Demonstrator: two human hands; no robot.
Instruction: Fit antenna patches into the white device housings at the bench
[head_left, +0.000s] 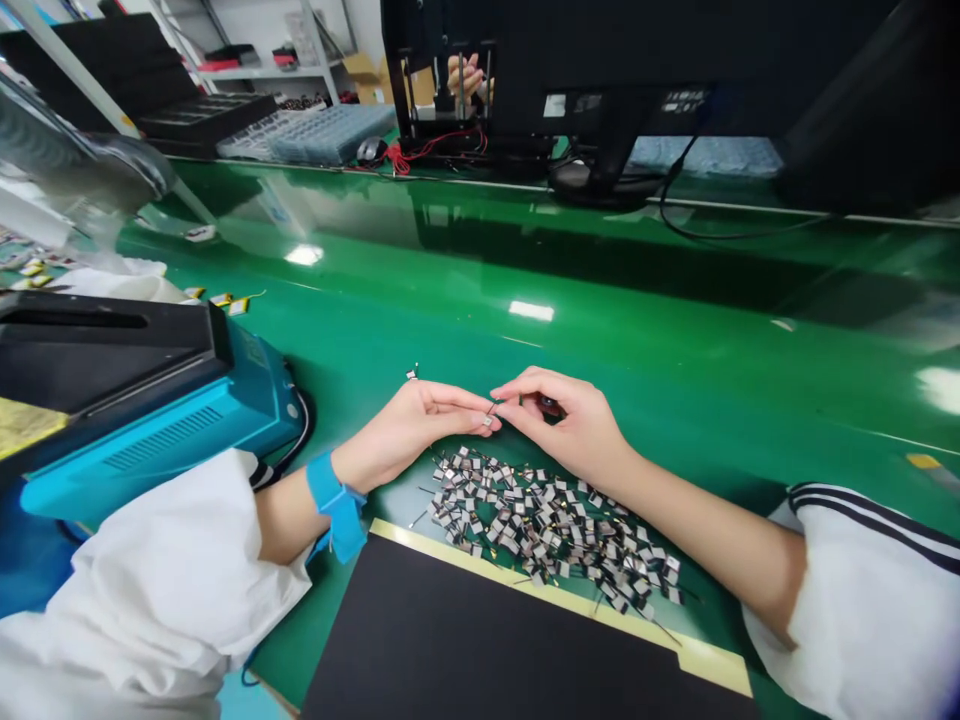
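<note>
From the head camera, the person's left hand (pixel 420 425) and right hand (pixel 562 420) meet above a glossy green surface (pixel 675 320), its smooth coating shining with ceiling-light reflections. The left fingers (pixel 472 408) are closed in a tight pinch on a tiny rectangular module (pixel 488 421). The right fingers (pixel 517 392) pinch close against it, seemingly on its hair-thin black wire lead (pixel 494 407), and a small dark object (pixel 551 403) shows within the curl of that hand. Just below the hands lies a loose heap of similar modules (pixel 547 530), silvery flat chips trailing fine wires, and one stray piece (pixel 412 373) sits apart above them. Nearer the person is a black mat (pixel 480 650) with a cream edge strip. A blue fabric wrist strap (pixel 337 505) circles the left wrist, and crumpled white sleeves (pixel 150 580) (pixel 862 590) cover both arms, the right one banded with dark stripes. To the left stands a teal machine (pixel 165 440) with a vented metal casing and black top. Beyond the surface are a black monitor (pixel 600 70), red wires (pixel 427 150), a computer mouse (pixel 371 150) and a blue-gray gridded tray (pixel 330 133). Another person's hand (pixel 466 75) shows through a black frame.
</note>
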